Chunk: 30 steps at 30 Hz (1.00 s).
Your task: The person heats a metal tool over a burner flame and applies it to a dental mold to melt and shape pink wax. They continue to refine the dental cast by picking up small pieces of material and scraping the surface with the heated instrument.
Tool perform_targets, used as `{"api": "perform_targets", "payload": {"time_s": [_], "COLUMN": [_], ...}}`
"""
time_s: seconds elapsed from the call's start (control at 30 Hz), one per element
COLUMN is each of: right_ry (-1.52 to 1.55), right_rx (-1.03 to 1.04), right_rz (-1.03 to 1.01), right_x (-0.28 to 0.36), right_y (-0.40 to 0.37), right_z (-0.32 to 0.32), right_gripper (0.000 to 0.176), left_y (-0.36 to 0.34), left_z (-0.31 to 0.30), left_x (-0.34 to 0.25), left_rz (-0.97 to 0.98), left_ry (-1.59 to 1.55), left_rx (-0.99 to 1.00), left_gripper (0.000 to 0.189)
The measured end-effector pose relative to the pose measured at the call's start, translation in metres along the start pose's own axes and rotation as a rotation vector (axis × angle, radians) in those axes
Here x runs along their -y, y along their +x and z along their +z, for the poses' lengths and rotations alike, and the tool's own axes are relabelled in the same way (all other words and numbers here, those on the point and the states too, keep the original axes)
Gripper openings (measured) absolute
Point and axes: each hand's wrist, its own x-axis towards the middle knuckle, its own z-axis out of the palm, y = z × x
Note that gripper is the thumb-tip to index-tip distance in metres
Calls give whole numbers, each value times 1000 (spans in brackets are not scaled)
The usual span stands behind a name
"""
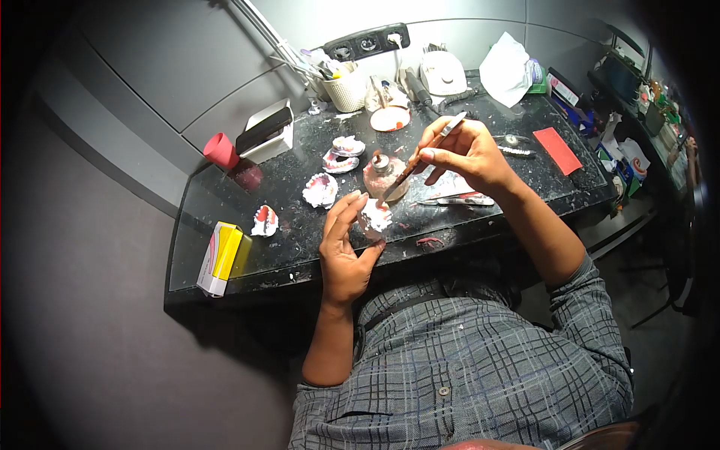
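My left hand (348,251) is closed around a white plaster dental model (376,217) near the front edge of the dark bench. Between the fingers of my right hand (471,154) is a slim tool with a wooden-looking handle (421,160), slanting down to the left, its tip at the top of the model. Just behind the model stands a round glass burner (384,176) with a metal neck. More plaster models with pink parts (321,190) lie to the left of the burner.
A yellow and white box (221,259) sits at the bench's left edge, with a pink cup (220,151) behind it. At the back are a woven pen holder (347,90) and a white device (442,73). A red sheet (557,151) lies right, metal tools (465,200) near the front.
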Motion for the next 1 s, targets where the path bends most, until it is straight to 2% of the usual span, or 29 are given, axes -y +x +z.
{"api": "perform_targets", "payload": {"time_s": [0.07,0.13,0.27,0.3,0.6,0.8,1.0], "right_ry": [-3,-40,-225,-273,-340,-191,-56], "right_rx": [50,4,-412,-462,-475,-451,-334], "right_rz": [-9,-82,-291,-323,-239,-256,-78], "right_x": [2,14,14,10,4,12,3], "right_y": [-1,0,7,9,11,8,9], "right_z": [-3,-7,-28,-33,-25,-24,-18], "right_gripper": [14,15,15,15,14,17,18], "left_y": [0,1,0,-1,-1,-1,-1], "left_z": [1,1,1,2,2,2,3], "left_x": [0,2,5,5,4,4,4], "left_rz": [-1,-12,-9,-38,-64,-66,-64], "left_ry": [-12,-65,-102,-105,-93,-105,-86], "left_rx": [-2,-22,-27,-34,-38,-40,-36], "left_gripper": [76,76,76,77,76,76,76]}}
